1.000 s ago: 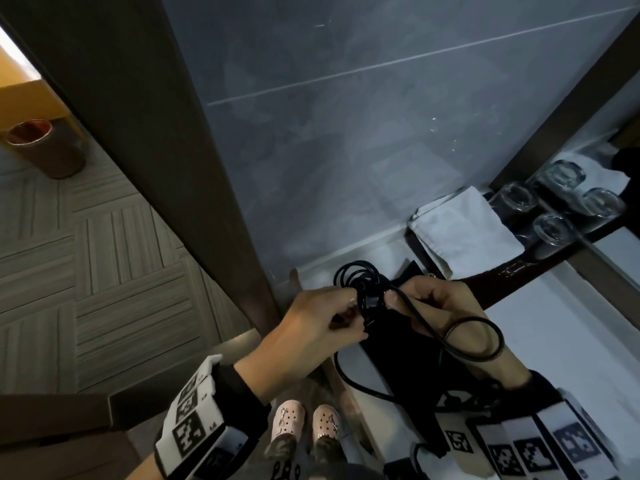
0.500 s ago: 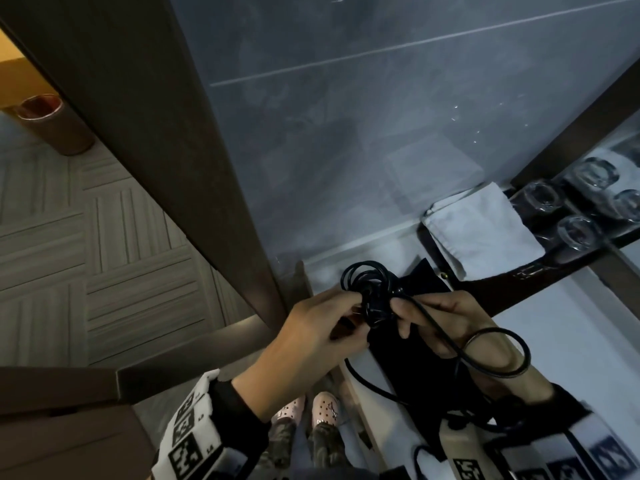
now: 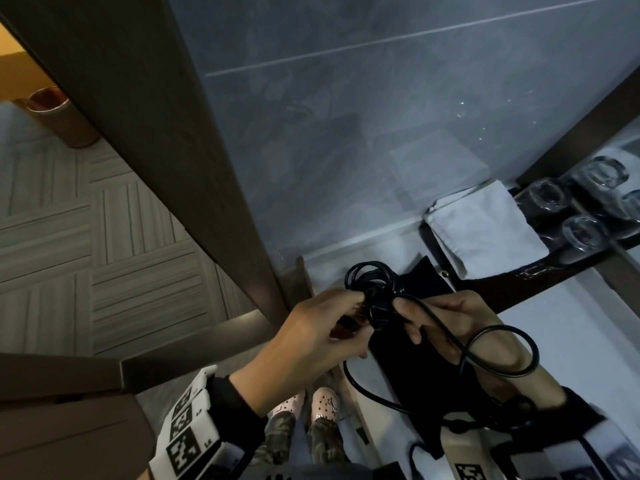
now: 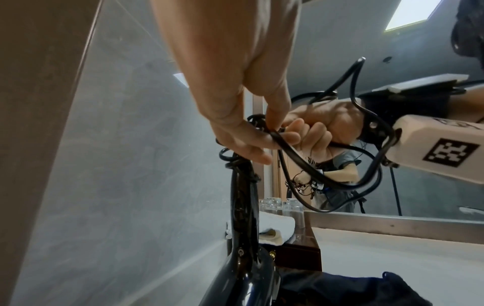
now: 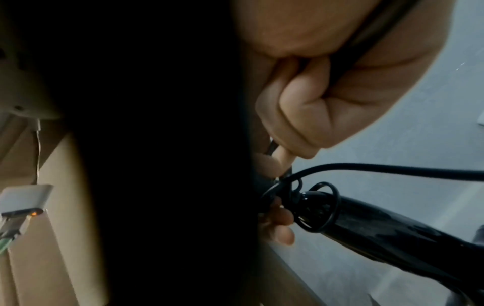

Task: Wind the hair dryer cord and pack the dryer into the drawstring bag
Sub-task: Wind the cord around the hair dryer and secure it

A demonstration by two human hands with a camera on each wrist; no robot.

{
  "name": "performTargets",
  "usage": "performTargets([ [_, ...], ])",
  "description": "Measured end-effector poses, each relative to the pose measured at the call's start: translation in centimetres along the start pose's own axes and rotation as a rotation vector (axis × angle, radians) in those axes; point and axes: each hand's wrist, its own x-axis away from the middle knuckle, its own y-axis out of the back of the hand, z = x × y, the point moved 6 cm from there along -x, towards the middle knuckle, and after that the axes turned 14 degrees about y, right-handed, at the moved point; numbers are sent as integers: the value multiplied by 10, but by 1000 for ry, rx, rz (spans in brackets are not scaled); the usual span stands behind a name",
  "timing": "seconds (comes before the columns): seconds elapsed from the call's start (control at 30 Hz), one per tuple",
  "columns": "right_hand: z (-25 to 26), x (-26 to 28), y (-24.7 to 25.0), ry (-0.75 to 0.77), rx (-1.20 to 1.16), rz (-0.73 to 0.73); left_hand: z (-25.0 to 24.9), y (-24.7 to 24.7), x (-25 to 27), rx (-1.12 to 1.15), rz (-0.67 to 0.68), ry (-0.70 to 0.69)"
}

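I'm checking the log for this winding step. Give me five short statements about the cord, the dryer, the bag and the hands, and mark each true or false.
1. Both hands hold the cord: left hand, right hand. True.
2. The hair dryer is already inside the drawstring bag. False: it is out, handle up, with the dark bag lying on the counter.
3. Cord loops are bunched at the handle's end. True.
4. All the cord is wound. False: a long loop hangs loose by the right hand.
5. The white towel lies on the floor. False: it is on a tray beside the glasses.
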Motion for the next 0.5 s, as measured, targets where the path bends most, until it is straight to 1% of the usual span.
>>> performTargets([
  [0.13,-3,-3,2,-53,14,18,-2,-2,0,-64,19,-26],
  [0.27,-5,-5,3,-109,3,100,-3,-2,-2,-103,45,-22],
  [0.37,-9,-5,2,-157,-45,141,-3,-2,-1,-102,63,-15],
  [0.5,-10,-5,-3,-223,-116,240,-2,-1,0,-95,71,-8],
])
